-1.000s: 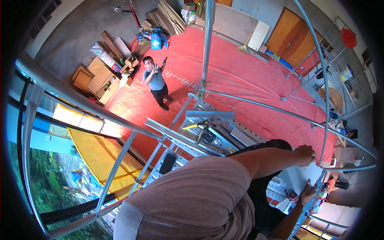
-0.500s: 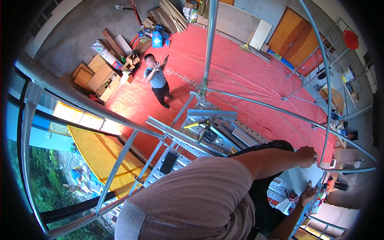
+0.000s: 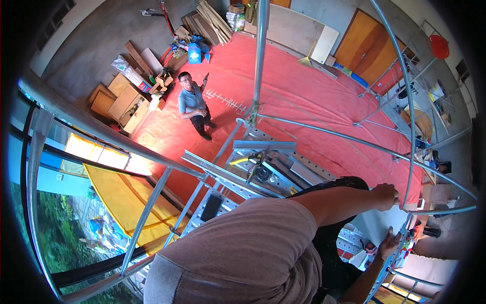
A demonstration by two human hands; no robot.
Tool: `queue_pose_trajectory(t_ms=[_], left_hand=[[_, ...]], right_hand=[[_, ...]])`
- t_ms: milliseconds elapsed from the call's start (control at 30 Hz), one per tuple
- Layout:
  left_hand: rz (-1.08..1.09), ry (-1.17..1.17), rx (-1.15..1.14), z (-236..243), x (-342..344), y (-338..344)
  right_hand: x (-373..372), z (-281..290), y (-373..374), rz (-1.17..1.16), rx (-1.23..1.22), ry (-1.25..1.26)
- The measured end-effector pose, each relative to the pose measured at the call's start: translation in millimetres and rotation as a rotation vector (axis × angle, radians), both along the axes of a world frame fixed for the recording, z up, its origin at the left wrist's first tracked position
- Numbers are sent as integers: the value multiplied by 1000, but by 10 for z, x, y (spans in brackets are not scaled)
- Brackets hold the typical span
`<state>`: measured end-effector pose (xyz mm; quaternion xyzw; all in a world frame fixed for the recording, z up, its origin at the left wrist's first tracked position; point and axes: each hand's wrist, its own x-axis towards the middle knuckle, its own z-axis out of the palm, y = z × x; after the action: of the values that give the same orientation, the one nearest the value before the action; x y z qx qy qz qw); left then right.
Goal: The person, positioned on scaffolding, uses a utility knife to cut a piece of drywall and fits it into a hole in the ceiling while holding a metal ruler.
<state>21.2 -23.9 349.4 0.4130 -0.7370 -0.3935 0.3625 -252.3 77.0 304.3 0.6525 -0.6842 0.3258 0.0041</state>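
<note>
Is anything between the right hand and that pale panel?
Nothing visible stands in the way: the right hand appears to touch the lower right edge of the pale panel. The red-and-black power tool shows left of the hand, not between them.

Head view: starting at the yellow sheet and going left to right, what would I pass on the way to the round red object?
Yellow sheet → black smartphone → yellow-handled tool → broom → left hand → round red object.
</note>
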Motion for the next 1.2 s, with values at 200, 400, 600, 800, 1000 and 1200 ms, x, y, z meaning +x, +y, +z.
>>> queue_pose_trajectory(t_ms=[200, 400, 600, 800, 1000, 1200], left_hand=[[-36, -14, 21, -10, -20, -7], [-32, 1, -41, -40, -53, -44], [-13, -18, -77, -74, -103, 6], [10, 2, -111, -92, -103, -10], [-14, 21, -101, -23, -78, 24], [-20, -3, -82, 13, -65, 41]], right_hand=[[158, 124, 64, -17, -30, 96], [171, 212, 96, -29, 70, 20], [220, 245, 123, -51, -17, 148], [228, 211, 138, 30, -52, 18], [231, 225, 154, 1, -90, 76], [180, 178, 149, 4, -122, 79]])
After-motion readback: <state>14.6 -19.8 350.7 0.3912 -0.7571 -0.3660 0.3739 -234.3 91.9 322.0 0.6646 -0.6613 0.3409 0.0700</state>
